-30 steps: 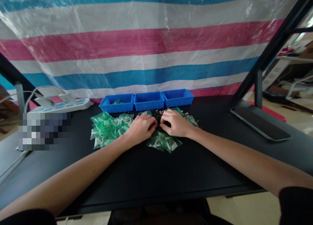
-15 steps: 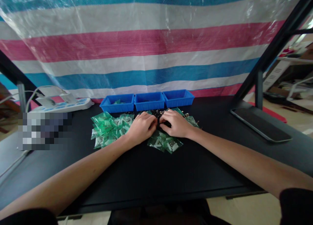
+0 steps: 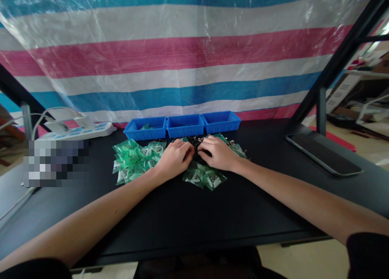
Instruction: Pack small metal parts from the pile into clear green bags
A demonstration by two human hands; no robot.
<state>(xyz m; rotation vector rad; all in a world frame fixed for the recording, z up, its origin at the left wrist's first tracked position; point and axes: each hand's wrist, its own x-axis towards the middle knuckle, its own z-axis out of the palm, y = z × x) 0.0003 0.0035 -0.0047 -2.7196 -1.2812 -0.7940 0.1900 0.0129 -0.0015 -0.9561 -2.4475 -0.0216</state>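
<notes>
Dark pieces [image 3: 197, 142] between the hands [image 3: 176, 156], green packets [image 3: 131, 162] leftward

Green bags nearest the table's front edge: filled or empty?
Filled: small pale pieces show through the see-through film of the green bags. Whether they are sealed, I cannot tell.

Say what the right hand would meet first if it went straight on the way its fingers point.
Probably the left hand, just across a narrow gap; small dark pieces lie there too and depth is unclear, so those might come first.
</notes>
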